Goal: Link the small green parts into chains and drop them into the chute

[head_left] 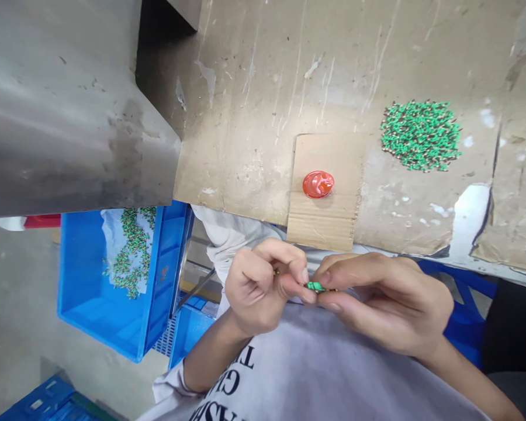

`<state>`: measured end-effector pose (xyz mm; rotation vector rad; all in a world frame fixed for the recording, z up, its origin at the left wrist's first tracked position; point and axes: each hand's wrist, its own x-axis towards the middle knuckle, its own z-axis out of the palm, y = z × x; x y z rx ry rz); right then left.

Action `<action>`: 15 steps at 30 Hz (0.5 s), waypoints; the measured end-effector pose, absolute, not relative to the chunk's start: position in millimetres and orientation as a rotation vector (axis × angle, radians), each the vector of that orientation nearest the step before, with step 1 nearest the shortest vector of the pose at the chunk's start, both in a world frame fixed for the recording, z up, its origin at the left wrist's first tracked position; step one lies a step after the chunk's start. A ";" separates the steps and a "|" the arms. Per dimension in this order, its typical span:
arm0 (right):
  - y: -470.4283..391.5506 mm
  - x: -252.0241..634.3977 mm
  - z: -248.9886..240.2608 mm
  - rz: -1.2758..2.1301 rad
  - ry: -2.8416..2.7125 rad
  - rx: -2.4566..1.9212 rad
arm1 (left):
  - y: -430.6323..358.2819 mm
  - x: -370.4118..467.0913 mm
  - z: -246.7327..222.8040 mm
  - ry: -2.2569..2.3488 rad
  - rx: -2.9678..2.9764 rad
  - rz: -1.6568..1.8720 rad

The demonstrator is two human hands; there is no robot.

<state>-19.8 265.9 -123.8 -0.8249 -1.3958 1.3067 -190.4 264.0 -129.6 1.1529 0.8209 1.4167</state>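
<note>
In front of my shirt, just off the table's near edge, both hands meet at a small green piece (315, 287) with a dark band and brassy tips. The thumb and forefinger of my left hand (263, 286) pinch its left end, while the other fingers curl in. A tiny brassy tip (276, 272) shows among those curled fingers; what it belongs to is hidden. From the other side, my right hand (386, 298) pinches the right end between thumb and fingertips. Beyond the hands, a shallow red dish (318, 185) with something glossy in it stands on a cardboard piece (328, 225).
A pile of small green pieces (421, 135) lies on the worn table (254, 117) at the right. Sheet-metal housing (70, 117) blocks the upper left. Below it, a blue crate (92, 304) holds more such pieces on white sheeting. A blue stool (460, 304) is at the lower right.
</note>
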 end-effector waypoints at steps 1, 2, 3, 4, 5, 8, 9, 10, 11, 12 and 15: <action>266.1 -18.3 -122.9 1.318 -1.393 -0.839 | 264.1 -190.8 -129.4 0.824 1.146 1.414; 266.2 -16.8 -121.8 1.341 -1.388 -0.853 | 264.2 -191.2 -129.1 0.826 1.138 1.414; 266.4 -15.5 -120.6 1.370 -1.378 -0.863 | 264.2 -191.8 -129.0 0.827 1.132 1.416; 266.5 -14.7 -119.5 1.403 -1.365 -0.871 | 264.1 -192.4 -129.1 0.831 1.132 1.420; 266.7 -14.2 -118.5 1.434 -1.351 -0.872 | 264.0 -193.1 -129.2 0.835 1.138 1.421; 267.3 -15.0 -117.2 1.497 -1.320 -0.849 | 262.8 -194.5 -129.8 0.852 1.150 1.421; 267.4 -15.6 -117.3 1.509 -1.314 -0.842 | 262.2 -194.6 -129.8 0.856 1.147 1.419; 267.5 -16.1 -117.5 1.518 -1.311 -0.835 | 261.7 -194.4 -129.5 0.862 1.138 1.416; 267.7 -16.5 -117.7 1.523 -1.310 -0.828 | 261.1 -194.1 -129.1 0.861 1.128 1.414; 267.8 -16.8 -118.0 1.523 -1.312 -0.823 | 260.6 -193.6 -128.6 0.854 1.118 1.413; 268.4 -17.1 -118.5 1.531 -1.332 -0.778 | 259.8 -192.1 -127.5 0.834 1.089 1.417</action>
